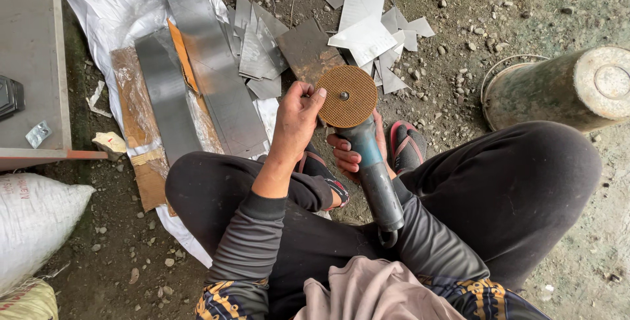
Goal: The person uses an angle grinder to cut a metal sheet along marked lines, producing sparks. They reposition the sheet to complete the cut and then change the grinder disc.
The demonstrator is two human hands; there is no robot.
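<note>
Angle grinder (371,162) seen from the head view, held over the lap of a person seated on the gravel ground (525,18). Its teal body slants up from the knees, so the brown cutting disc (346,96) lies flat, face up toward the wearer, where the centre nut can be seen. The right hand (351,152) wraps the neck of the tool just below the disc, its grip closed on the body, apparently to steady it. The left hand (296,120) meets the disc's left edge, fingertips pinched on the rim as if to keep it from turning. Beyond the hands, steel strips (216,70) lie on a white sheet (118,15) with cardboard, and smaller offcuts (371,28) lie scattered on the ground, within reach. A rusty drum (564,87) lies on its side at right; red-edged sandals (407,146) show beside the tool.
</note>
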